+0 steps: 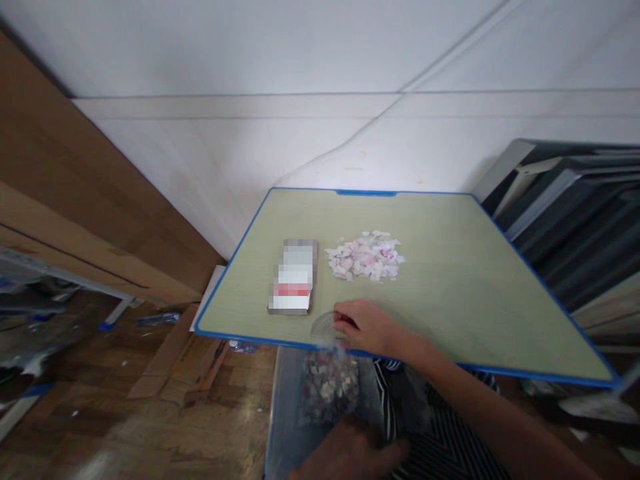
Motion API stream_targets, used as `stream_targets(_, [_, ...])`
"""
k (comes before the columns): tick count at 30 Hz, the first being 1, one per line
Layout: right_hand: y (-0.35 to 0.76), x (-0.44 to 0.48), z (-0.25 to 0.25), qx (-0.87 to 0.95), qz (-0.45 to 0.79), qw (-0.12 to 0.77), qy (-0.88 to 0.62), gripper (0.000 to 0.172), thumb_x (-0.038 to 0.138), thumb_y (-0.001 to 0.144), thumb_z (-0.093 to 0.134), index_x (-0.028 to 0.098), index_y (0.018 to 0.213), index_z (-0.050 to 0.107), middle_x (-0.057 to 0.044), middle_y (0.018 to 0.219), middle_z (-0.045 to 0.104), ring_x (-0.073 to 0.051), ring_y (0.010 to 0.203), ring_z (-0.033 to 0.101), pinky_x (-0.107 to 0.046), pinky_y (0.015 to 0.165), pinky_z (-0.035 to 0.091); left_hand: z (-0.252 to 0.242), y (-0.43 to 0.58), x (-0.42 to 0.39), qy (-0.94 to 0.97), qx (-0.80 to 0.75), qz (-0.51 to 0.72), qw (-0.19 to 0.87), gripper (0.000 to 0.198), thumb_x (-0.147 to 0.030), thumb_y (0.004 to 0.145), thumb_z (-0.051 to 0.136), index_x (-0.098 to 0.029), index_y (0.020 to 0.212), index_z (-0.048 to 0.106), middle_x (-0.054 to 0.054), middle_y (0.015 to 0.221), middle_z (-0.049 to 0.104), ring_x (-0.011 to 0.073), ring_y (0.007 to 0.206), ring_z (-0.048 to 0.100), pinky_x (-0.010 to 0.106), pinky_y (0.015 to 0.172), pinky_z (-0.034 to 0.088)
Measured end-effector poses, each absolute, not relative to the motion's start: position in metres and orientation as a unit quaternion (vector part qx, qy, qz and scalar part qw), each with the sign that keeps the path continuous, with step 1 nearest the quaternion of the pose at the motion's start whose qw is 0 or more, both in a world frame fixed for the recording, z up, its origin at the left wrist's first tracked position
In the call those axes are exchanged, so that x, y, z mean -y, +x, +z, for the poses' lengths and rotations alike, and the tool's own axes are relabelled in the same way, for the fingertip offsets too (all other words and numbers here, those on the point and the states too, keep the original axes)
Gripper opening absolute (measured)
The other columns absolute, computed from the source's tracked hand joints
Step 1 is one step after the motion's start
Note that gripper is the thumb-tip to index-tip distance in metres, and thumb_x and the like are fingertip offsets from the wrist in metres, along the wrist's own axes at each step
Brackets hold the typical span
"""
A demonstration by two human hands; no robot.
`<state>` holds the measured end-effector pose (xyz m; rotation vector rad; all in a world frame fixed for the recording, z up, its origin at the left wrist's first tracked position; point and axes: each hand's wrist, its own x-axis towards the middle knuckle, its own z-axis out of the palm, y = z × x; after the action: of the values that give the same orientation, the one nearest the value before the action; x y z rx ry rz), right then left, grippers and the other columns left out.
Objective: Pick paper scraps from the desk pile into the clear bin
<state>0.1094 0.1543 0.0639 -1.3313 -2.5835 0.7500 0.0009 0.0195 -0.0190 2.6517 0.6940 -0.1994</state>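
My right hand (373,327) is at the front edge of the folding table, its fingers curled on a clear, rounded plastic piece (324,325) with faint markings. Its exact kind is hard to make out. Beyond that hand, a loose pile of torn white and pinkish paper scraps (367,257) lies on the tabletop. Below the table edge, my left hand (350,450) is dark and blurred, so its fingers cannot be read. Close to it, more paper scraps (330,383) sit in a translucent plastic bin (285,393).
A pixelated phone-shaped object (294,277) lies left on the blue-edged table (450,267). A white wall (300,147) stands behind. Dark panels (585,200) lean at right; a large cardboard box (100,200) and flattened cardboard (175,367) are at left.
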Motion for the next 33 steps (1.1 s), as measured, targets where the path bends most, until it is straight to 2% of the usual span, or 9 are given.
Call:
stream_targets(12, [0.112,-0.143,0.061,0.859,0.279,0.102,-0.417,0.018,0.016,0.081,0.054,0.017,0.063,0.053,0.000,0.066,0.062,-0.011,0.062,0.053,-0.023,0.057,0.033,-0.014,-0.003,-0.023,0.948,-0.237,-0.052,0.208,0.037,-0.024,0.087,0.059,-0.023,0.120,0.043,0.000,0.072,0.067,0.0210,0.057,0.065,0.025,0.045,0.044])
stream_targets(18, [0.130,-0.148,0.070,0.833,0.295,0.153,-0.443,0.022,0.017,0.083,0.051,0.017,0.061,0.049,0.002,0.059,0.055,-0.009,0.055,0.047,-0.021,0.053,0.032,-0.007,-0.003,-0.024,0.941,-0.241,-0.074,0.224,0.045,-0.023,0.087,0.059,-0.025,0.127,0.040,0.003,0.078,0.068,0.0235,0.064,0.067,0.027,0.051,0.049])
stream_targets(22, [0.165,-0.157,0.069,0.810,0.295,0.188,-0.471,0.019,0.019,0.084,0.047,0.018,0.065,0.050,0.001,0.058,0.053,-0.010,0.053,0.046,-0.022,0.051,0.033,-0.011,-0.002,-0.023,0.944,-0.244,-0.071,0.208,0.038,-0.023,0.088,0.058,-0.025,0.123,0.042,0.001,0.072,0.066,0.0218,0.057,0.065,0.025,0.043,0.041])
stream_targets(27, [0.223,-0.179,0.066,0.769,0.316,0.252,-0.496,0.024,0.036,0.087,0.041,0.018,0.075,0.051,-0.001,0.064,0.057,-0.012,0.055,0.055,-0.024,0.053,0.043,-0.015,-0.003,-0.021,0.951,-0.245,-0.061,0.177,0.041,-0.023,0.088,0.060,-0.026,0.121,0.037,-0.002,0.071,0.065,0.0181,0.055,0.062,0.024,0.042,0.034])
stream_targets(29, [0.241,-0.192,0.064,0.747,0.321,0.277,-0.512,0.027,0.043,0.083,0.045,0.018,0.075,0.051,0.000,0.064,0.055,-0.011,0.048,0.053,-0.024,0.047,0.043,-0.016,-0.004,-0.020,0.953,-0.244,-0.064,0.167,0.041,-0.023,0.087,0.061,-0.027,0.120,0.037,-0.003,0.071,0.065,0.0179,0.056,0.062,0.025,0.042,0.034])
stream_targets(33, [0.255,-0.215,0.055,0.709,0.312,0.327,-0.541,0.034,0.052,0.076,0.051,0.019,0.066,0.050,0.006,0.048,0.041,-0.008,0.036,0.035,-0.022,0.036,0.029,-0.017,-0.002,-0.021,0.952,-0.247,-0.094,0.153,0.045,-0.026,0.087,0.061,-0.028,0.124,0.035,-0.002,0.073,0.065,0.0186,0.059,0.063,0.024,0.042,0.034])
